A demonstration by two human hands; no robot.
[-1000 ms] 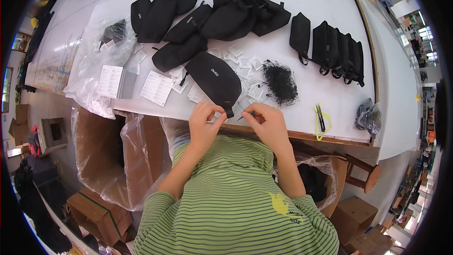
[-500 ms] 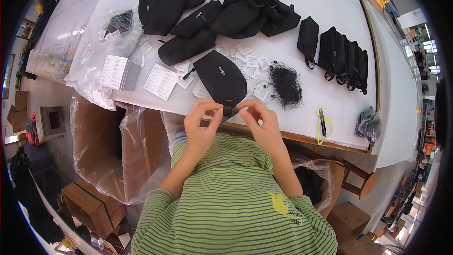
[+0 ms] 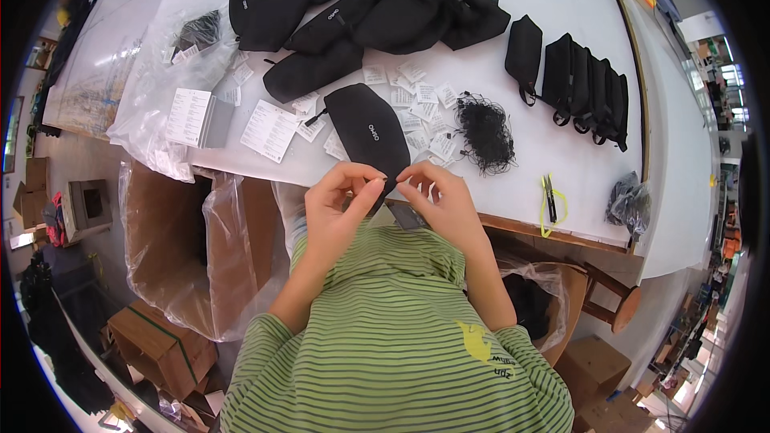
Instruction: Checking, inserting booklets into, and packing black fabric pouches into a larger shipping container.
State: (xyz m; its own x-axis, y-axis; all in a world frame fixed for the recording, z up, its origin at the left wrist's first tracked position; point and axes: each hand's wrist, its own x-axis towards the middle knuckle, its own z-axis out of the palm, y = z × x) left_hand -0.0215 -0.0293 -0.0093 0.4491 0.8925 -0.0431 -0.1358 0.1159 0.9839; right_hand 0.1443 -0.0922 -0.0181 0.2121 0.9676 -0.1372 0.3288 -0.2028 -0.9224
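Both hands have drifted lower and closer to our chest since a moment ago, and the fingertips now nearly meet. We have our left hand (image 3: 341,204) and right hand (image 3: 437,200) raised side by side over the near edge of the white table (image 3: 561,120). Left thumb and forefinger are pinched together at the bottom tip of the black pouch (image 3: 370,140), which lies lengthwise on the table with its near end hanging over the edge toward us. Right fingers are curled and pinched too, on something too small for us to make out, just beside that same tip. Scattered small white tags (image 3: 417,104) lie around the pouch, with a tangle of black strings (image 3: 485,132) just to its right. Further back sits a heap of black pouches (image 3: 377,12), and a row of them stands off to the right (image 3: 585,88). Printed sheets (image 3: 269,128) lie to the left, beside clear plastic bags (image 3: 160,88).
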